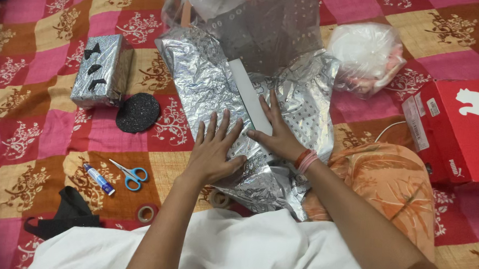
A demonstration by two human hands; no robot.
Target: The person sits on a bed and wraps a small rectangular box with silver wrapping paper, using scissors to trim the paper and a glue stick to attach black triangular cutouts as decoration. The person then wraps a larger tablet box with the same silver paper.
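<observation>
The left hand [212, 149] lies flat, palm down and fingers spread apart, pressing on the silver wrapping foil [209, 84] just left of the frame's centre. It grips nothing. The right hand [275, 132] is also open, fingers stretched out and close together, resting on the foil beside the left hand, with its fingertips along the edge of a long white strip [248, 94] that runs diagonally up toward the top centre. Pink and orange bangles [305, 160] circle the right wrist.

The foil is crinkled and shiny, with a dotted pattern in places, wrapped loosely over a box-like shape. It fills the centre of the frame, reaching from under both hands up to the top edge, and lies on a bed cover [31, 140] chequered in pink, red, orange and cream.

In the upper left stands a small box already wrapped in silver [98, 70] with black shapes on it, and just right of it lies a black glittery disc [137, 113]. Lower left lie blue-handled scissors [131, 175], a glue tube [99, 179], a tape roll [147, 213] and a black cloth [66, 215]. At the right edge sits a red shoebox [461, 130], and a plastic bag [366, 56] lies in the upper right.
</observation>
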